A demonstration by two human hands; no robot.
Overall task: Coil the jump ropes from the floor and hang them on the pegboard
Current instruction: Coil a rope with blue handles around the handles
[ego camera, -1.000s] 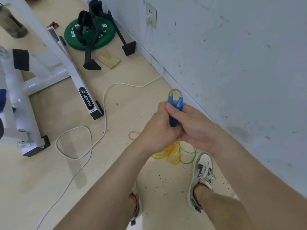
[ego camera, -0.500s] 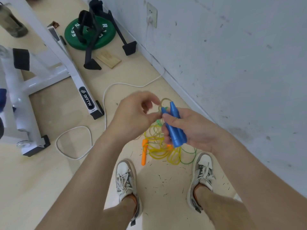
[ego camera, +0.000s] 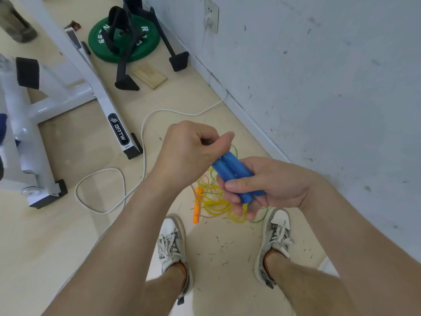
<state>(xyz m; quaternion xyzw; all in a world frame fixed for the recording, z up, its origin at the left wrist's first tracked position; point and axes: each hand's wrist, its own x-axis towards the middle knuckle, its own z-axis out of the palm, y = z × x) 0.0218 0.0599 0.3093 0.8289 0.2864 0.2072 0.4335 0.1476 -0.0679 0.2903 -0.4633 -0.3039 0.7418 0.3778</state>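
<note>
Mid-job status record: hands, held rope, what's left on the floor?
right hand: grips both blue handles, side by side
left hand: curled over the handles' top ends
green rope: a loop shows by the left thumb
floor: yellow rope with orange handle, loose heap ahead of the shoes
pegboard: not in view

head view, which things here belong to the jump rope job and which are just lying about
Job: blue handles, in the grip of the right hand; left hand curled at their tips; green rope; yellow rope and orange handle on the floor.
Lying about: green weight plate, wooden block, white cable, white frame.
</note>
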